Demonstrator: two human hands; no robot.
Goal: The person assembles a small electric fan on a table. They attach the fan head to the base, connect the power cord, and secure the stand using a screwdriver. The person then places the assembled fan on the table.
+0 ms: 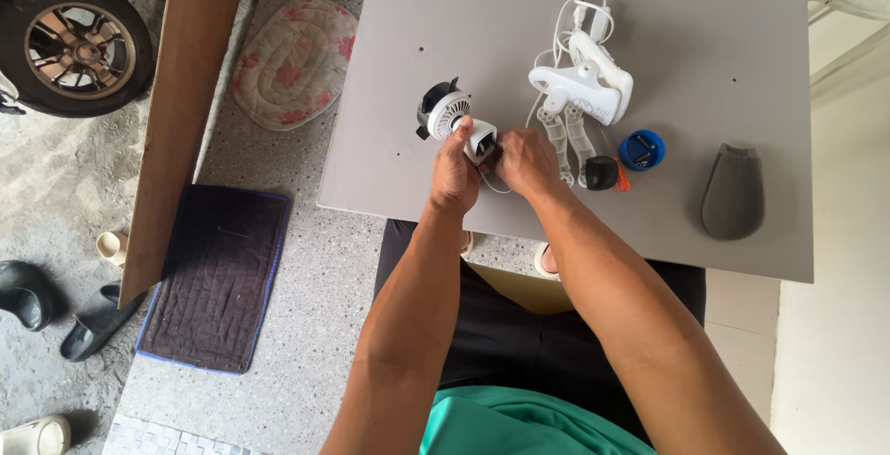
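Item: small white fan unit (451, 114), round grille with a dark rear part, and a white block-shaped part (481, 141) joined at its near side. It sits at the near edge of the grey board table (705, 38), directly under your fingertips.

Left hand (454, 170): closed, thumb and fingers pinching the white block-shaped part beside the grille.

Right hand (525, 160): closed, fingertips pressed to the same part from the other side, touching a small dark piece there; whether it grips that piece cannot be told.

Step in hand, as judged: fitting or working loose the small part at the fan's base. The next move calls for a steady left-hand hold and fine fingertip pressure from your right.

Beyond your right hand: white clamp-style body (586, 87) with coiled white cable (577, 12). To the right of your right hand: black cap (600, 173), blue round cap (642, 149), and farther off a grey oval pad (733, 192).

Left of your left hand, on the floor: dark mat (218, 274), floral cushion (294, 61).
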